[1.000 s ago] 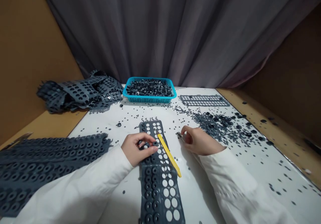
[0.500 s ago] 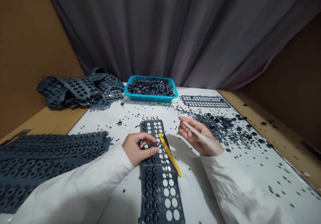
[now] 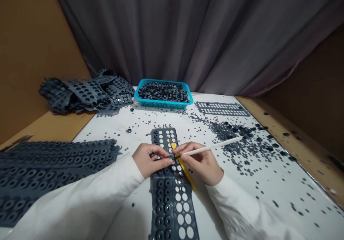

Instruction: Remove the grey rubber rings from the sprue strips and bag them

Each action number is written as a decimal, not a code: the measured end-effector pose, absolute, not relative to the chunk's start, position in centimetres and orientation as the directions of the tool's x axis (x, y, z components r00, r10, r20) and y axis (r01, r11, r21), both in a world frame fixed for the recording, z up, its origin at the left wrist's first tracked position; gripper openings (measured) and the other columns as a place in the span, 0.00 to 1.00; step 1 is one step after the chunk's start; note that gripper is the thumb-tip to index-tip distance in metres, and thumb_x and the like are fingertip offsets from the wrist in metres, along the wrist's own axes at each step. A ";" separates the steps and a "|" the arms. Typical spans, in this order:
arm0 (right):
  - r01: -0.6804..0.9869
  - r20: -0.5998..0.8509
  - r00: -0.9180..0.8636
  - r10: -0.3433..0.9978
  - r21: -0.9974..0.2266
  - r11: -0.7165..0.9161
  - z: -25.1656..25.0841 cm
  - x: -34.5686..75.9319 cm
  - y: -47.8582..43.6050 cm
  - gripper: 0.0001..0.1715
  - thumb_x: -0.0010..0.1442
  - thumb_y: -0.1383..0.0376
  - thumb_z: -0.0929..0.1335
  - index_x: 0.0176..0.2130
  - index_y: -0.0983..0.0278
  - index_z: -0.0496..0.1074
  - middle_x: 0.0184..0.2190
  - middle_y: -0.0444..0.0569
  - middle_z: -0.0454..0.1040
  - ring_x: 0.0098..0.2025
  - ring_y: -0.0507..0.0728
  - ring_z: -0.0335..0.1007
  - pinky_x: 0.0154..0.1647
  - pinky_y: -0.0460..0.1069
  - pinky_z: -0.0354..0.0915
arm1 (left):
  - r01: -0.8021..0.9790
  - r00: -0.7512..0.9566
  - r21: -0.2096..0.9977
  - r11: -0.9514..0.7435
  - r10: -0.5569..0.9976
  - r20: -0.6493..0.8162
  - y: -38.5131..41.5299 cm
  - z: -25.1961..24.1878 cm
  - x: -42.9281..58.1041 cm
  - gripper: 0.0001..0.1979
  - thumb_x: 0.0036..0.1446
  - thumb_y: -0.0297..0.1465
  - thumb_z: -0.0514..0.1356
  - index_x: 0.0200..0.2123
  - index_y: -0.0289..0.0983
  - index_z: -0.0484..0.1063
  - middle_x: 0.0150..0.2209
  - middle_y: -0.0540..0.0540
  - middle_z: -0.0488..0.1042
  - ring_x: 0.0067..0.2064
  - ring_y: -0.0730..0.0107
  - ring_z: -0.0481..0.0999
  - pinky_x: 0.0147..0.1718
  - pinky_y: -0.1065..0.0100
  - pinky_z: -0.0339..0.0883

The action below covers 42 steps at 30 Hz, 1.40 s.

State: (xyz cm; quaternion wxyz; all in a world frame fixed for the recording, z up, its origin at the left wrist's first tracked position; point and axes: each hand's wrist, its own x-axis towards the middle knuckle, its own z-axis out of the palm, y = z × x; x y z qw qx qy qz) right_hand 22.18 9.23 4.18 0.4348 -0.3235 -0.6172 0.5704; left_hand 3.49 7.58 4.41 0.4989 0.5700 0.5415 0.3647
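Observation:
A dark grey perforated rubber sheet (image 3: 174, 211) runs away from me, with raised rings still on its left side and rows of round holes on its right. My left hand (image 3: 150, 160) lies over its middle, thumb and forefinger pinching a small dark rubber ring (image 3: 170, 157). My right hand (image 3: 205, 164) is closed around a thin white stick (image 3: 215, 146) and has its fingertips close to that ring. Whether the stick's tip touches the ring is hidden by the fingers. Between the hands, partly under the right fingers, a yellow strip-like tool (image 3: 188, 175) lies along the sheet.
Beyond stands a blue basket (image 3: 163, 106) full of small dark parts. More ringed sheets (image 3: 53, 172) lie left, with crumpled perforated sheets (image 3: 88, 95) behind. At right are scattered dark bits (image 3: 236, 136) and another perforated strip (image 3: 223, 109). A curtain (image 3: 172, 32) closes the back.
My right hand has come down and left to meet my left hand at the sheet, its stick swinging to point right. The left hand has barely moved and keeps its pinch.

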 end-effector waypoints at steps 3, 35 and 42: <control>-0.131 0.098 -0.500 0.860 -0.991 0.036 4.2 22.1 8.9 0.08 0.55 0.62 0.69 0.30 0.64 0.68 0.37 0.53 0.77 0.41 0.57 0.73 0.47 0.56 0.65 | 0.262 0.173 0.961 0.084 0.976 -0.133 7.5 4.6 3.5 0.09 0.38 0.35 0.64 0.21 0.34 0.75 0.13 0.54 0.62 0.18 0.80 0.52 0.19 0.75 0.50; -0.175 0.205 -0.525 0.826 -0.976 0.130 3.8 21.8 8.8 0.02 0.59 0.66 0.66 0.34 0.63 0.69 0.36 0.49 0.75 0.40 0.54 0.71 0.43 0.52 0.66 | 0.375 0.205 0.927 0.011 0.974 -0.095 7.2 4.3 3.2 0.09 0.44 0.34 0.62 0.21 0.34 0.74 0.19 0.50 0.72 0.22 0.77 0.64 0.22 0.74 0.57; -0.093 0.253 -0.492 0.833 -0.967 0.239 3.7 21.9 8.7 0.03 0.59 0.66 0.66 0.34 0.63 0.68 0.36 0.50 0.75 0.40 0.55 0.72 0.41 0.52 0.67 | 0.366 0.207 0.930 0.026 0.972 -0.109 7.2 4.2 3.3 0.09 0.43 0.35 0.61 0.22 0.34 0.74 0.20 0.50 0.73 0.22 0.77 0.63 0.22 0.74 0.56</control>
